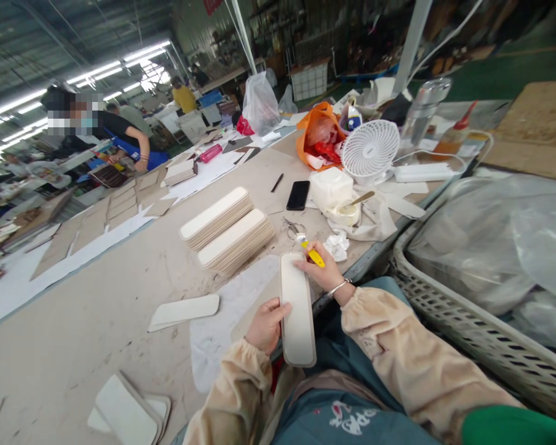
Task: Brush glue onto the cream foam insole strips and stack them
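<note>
A long white panel with rounded corners (298,318) is held upright over the table's near edge. My left hand (265,326) grips its left side, thumb on its face. My right hand (322,267) pinches a yellow-handled brush (315,258) and touches the panel's top right with its thumb. Beyond them lie small scissors (295,230) and a crumpled white tissue (337,246). Two stacks of similar panels (234,244) stand at the middle of the table. Loose panels (185,311) rest to the left, and more (127,411) at the lower left.
A black phone (298,195), a white tub with a stick (347,213), a white fan (370,150), an orange bag (312,130) and a glue bottle (451,139) occupy the back right. A plastic basket (482,334) is at the right. A person in a blue apron (155,157) stands far left.
</note>
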A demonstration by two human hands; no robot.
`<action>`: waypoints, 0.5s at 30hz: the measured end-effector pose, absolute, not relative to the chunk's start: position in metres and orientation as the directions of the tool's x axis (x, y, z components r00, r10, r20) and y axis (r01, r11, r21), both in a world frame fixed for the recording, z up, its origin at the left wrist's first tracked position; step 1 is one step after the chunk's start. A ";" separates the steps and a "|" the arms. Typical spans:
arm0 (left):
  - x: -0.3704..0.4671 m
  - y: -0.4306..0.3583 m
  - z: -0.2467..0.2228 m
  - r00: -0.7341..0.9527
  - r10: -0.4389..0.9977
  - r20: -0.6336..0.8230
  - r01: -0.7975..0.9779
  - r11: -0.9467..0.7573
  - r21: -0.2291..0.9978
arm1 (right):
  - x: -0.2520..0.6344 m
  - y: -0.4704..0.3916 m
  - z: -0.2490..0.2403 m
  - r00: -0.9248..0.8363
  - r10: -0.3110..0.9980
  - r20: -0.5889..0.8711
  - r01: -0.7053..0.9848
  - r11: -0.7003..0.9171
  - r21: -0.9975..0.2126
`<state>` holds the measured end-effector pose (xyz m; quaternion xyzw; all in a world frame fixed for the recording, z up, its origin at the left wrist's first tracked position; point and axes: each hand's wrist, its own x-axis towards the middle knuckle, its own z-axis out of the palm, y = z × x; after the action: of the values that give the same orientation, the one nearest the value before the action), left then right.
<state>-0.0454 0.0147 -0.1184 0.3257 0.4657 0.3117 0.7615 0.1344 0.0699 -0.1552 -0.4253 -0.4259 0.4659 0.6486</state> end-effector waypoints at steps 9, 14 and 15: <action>-0.047 0.011 -0.123 0.318 0.800 -0.509 -0.157 0.574 0.803 | 0.133 0.069 -0.154 0.186 0.971 0.153 -0.236 0.196 -0.952; -0.048 0.008 -0.126 0.313 0.808 -0.499 -0.160 0.562 0.811 | 0.132 0.066 -0.153 0.183 0.972 0.148 -0.236 0.190 -0.953; -0.048 0.008 -0.126 0.315 0.808 -0.497 -0.162 0.562 0.811 | 0.131 0.066 -0.153 0.188 0.971 0.149 -0.229 0.191 -0.954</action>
<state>-0.0481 0.0080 -0.1260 0.3336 0.4844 0.3280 0.7392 0.1315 0.0660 -0.1531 -0.4297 -0.4314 0.4690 0.6397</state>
